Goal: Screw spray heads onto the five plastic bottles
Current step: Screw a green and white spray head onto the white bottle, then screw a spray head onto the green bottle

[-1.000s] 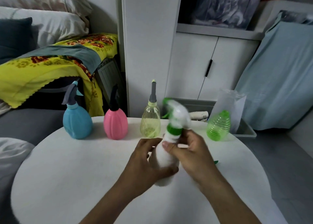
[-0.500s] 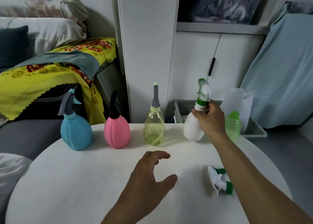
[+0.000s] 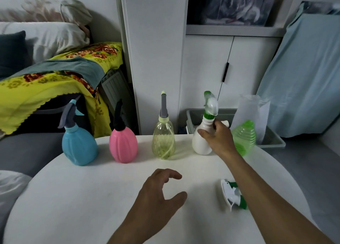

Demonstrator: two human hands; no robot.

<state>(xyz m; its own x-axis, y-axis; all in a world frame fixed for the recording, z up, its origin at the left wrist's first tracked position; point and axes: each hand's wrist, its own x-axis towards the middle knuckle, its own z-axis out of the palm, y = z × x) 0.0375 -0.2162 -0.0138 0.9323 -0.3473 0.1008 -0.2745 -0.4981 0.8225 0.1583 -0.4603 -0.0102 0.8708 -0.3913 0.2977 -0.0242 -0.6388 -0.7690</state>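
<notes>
- Far edge of the round white desk (image 3: 92,197), left to right: blue bottle (image 3: 79,148), pink bottle (image 3: 123,146) and pale yellow bottle (image 3: 163,142), each topped with a spray head.
- Fourth in the row: white bottle (image 3: 200,142) with green-collared head, upright on the desk; right hand (image 3: 219,138) at its shoulder, fingers (image 3: 202,132) loosely around it, grip looking slack, likely mid-release.
- Just right of it and partly behind the hand: green bottle (image 3: 244,137), apparently headless.
- Last spray head (image 3: 232,194), white and green, on its side near the right forearm.
- Left hand (image 3: 158,194) low over the desk centre, fingers spread, grasping nothing.
- Next, by judgement: let go gently, no nudging the green bottle; bring it near, steady the body, seat the head square, turn the collar without cross-threading.
</notes>
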